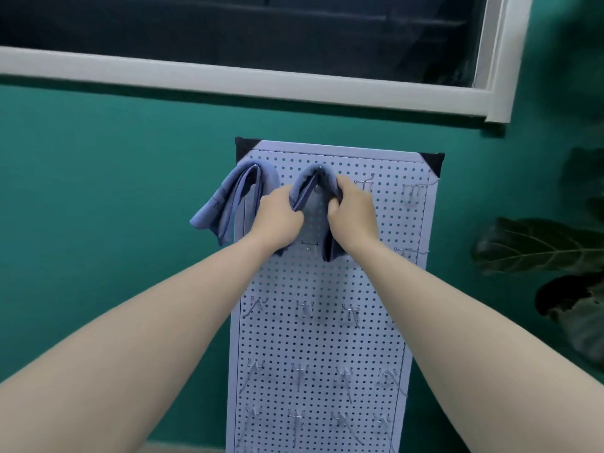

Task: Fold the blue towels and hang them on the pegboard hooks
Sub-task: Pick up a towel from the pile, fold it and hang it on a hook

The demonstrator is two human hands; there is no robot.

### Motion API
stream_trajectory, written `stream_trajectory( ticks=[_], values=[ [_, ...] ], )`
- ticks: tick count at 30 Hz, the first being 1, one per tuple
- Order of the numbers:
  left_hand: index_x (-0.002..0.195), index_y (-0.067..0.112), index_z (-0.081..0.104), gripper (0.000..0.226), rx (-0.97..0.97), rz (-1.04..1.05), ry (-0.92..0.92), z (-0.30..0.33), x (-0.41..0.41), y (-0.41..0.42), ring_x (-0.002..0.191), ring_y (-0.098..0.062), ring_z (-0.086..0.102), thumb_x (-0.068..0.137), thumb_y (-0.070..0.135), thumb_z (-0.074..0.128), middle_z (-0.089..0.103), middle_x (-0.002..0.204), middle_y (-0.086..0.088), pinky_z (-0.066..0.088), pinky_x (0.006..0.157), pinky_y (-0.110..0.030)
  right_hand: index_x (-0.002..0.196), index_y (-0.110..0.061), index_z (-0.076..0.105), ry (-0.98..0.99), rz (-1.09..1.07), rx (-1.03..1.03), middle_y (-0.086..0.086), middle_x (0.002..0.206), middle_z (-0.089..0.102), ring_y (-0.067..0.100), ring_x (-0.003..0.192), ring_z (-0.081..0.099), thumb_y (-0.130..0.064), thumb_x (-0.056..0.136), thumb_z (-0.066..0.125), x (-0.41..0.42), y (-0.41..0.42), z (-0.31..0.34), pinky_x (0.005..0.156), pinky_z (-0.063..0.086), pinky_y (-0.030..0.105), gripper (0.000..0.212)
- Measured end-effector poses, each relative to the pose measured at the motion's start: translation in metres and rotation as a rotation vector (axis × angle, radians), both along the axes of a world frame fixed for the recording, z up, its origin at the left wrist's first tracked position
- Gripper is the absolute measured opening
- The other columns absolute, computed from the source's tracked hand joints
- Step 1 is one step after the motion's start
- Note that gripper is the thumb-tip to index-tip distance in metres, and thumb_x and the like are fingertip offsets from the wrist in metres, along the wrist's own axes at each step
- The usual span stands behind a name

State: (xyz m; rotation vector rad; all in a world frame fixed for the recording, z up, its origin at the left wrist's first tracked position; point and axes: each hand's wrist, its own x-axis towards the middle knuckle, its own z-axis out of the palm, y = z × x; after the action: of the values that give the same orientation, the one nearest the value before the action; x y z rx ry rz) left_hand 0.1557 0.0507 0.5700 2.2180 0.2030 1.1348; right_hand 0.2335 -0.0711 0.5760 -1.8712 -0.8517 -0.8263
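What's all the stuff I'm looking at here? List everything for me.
hung towel: one, blue, folded, draped over the pegboard's top left corner.
held towel: one, blue, folded, draped at the pegboard's top middle, gripped on both sides.
pegboard: one, white, against the green wall.
hooks: many, metal, in rows across the board.
black tape: two pieces, on the board's top corners.
window: one, white frame, above the board.
plant: one, dark green leaves, far right.
left hand: grips the held towel's left side.
right hand: grips its right side.

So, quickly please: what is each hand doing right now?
Left hand: closed, gripping the left side of the second towel draped at the pegboard.
Right hand: closed, gripping the same towel's right side.
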Motion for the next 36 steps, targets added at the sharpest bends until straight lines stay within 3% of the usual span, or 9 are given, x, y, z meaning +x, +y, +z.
stream_trajectory(
  ticks=[4,7,11,17,20,24,28,32,36],
  values=[
    [0.101,0.009,0.053,0.016,-0.014,-0.056,0.060,-0.011,-0.008,-0.001,0.071,-0.030,0.057,0.089,0.004,0.042,0.063,0.088,-0.011,0.045,0.044,-0.030,0.101,-0.016,0.056,-0.006,0.001,0.001,0.006,0.080,0.059,0.030,0.072,0.053,0.001,0.091,0.041,-0.004,0.000,-0.014,0.064,0.049,0.045,0.024],
    [0.104,0.016,0.055,0.021,-0.046,-0.097,0.103,-0.019,-0.012,-0.006,0.075,-0.027,0.061,0.091,0.005,0.043,0.066,0.092,-0.009,0.052,0.052,-0.031,0.095,-0.018,0.051,0.039,0.002,0.009,0.004,0.071,0.053,0.026,0.062,0.046,0.002,0.090,0.042,-0.011,0.000,-0.023,0.058,0.044,0.040,0.023],
    [0.084,0.025,0.049,0.019,-0.068,-0.087,0.139,-0.032,-0.016,-0.005,0.077,-0.025,0.058,0.095,0.010,0.046,0.066,0.092,-0.007,0.046,0.062,-0.031,0.091,-0.015,0.046,0.135,-0.021,-0.043,0.011,0.078,0.055,0.027,0.063,0.045,0.000,0.093,0.044,-0.024,-0.004,-0.031,0.056,0.044,0.040,0.016],
    [0.083,0.022,0.051,0.021,-0.082,-0.031,0.140,-0.056,-0.041,-0.004,0.076,-0.023,0.049,0.101,0.012,0.045,0.057,0.085,0.000,0.037,0.058,-0.031,0.099,-0.009,0.050,0.212,-0.045,-0.151,0.011,0.082,0.056,0.025,0.063,0.045,-0.002,0.096,0.043,-0.048,-0.022,-0.053,0.055,0.042,0.037,0.010],
    [0.126,0.015,0.060,0.032,-0.109,-0.043,0.156,-0.075,-0.053,-0.005,0.095,-0.025,0.060,0.104,0.010,0.039,0.065,0.118,-0.005,0.047,0.064,-0.027,0.106,-0.012,0.052,0.224,-0.039,-0.165,0.015,0.089,0.062,0.028,0.066,0.049,-0.002,0.098,0.045,-0.063,-0.035,-0.070,0.056,0.045,0.039,0.014],
    [0.154,0.012,0.040,0.048,-0.185,-0.037,0.144,-0.109,-0.077,-0.014,0.114,-0.015,0.055,0.107,0.008,0.039,0.052,0.149,-0.006,0.042,0.065,-0.004,0.141,-0.015,0.051,0.322,0.040,-0.102,0.016,0.129,0.064,0.032,0.110,0.066,-0.007,0.103,0.050,-0.096,-0.062,-0.098,0.087,0.056,0.039,0.039],
    [0.153,0.010,0.042,0.048,-0.223,-0.061,0.152,-0.167,-0.107,-0.030,0.136,-0.018,0.050,0.105,0.005,0.041,0.051,0.151,-0.008,0.039,0.100,-0.011,0.149,-0.012,0.049,0.465,0.129,-0.001,0.003,0.141,0.060,0.014,0.127,0.058,-0.011,0.102,0.056,-0.123,-0.087,-0.152,0.105,0.045,0.025,0.048],
    [0.153,0.010,0.043,0.049,-0.222,-0.068,0.310,-0.251,-0.134,-0.038,0.141,-0.020,0.048,0.104,0.008,0.047,0.050,0.153,-0.008,0.036,0.114,-0.027,0.133,-0.011,0.062,0.645,0.143,0.005,-0.001,0.123,0.067,0.010,0.111,0.064,-0.014,0.101,0.060,-0.138,-0.106,-0.236,0.098,0.052,0.025,0.032],
    [0.149,0.006,0.050,0.048,-0.283,-0.057,0.502,-0.331,-0.146,-0.044,0.137,-0.025,0.052,0.101,0.004,0.051,0.055,0.150,-0.011,0.037,0.112,-0.029,0.125,-0.012,0.066,0.916,0.082,-0.182,0.004,0.113,0.069,0.014,0.092,0.062,-0.016,0.101,0.059,-0.148,-0.117,-0.332,0.066,0.045,0.015,0.025]
  ],
)
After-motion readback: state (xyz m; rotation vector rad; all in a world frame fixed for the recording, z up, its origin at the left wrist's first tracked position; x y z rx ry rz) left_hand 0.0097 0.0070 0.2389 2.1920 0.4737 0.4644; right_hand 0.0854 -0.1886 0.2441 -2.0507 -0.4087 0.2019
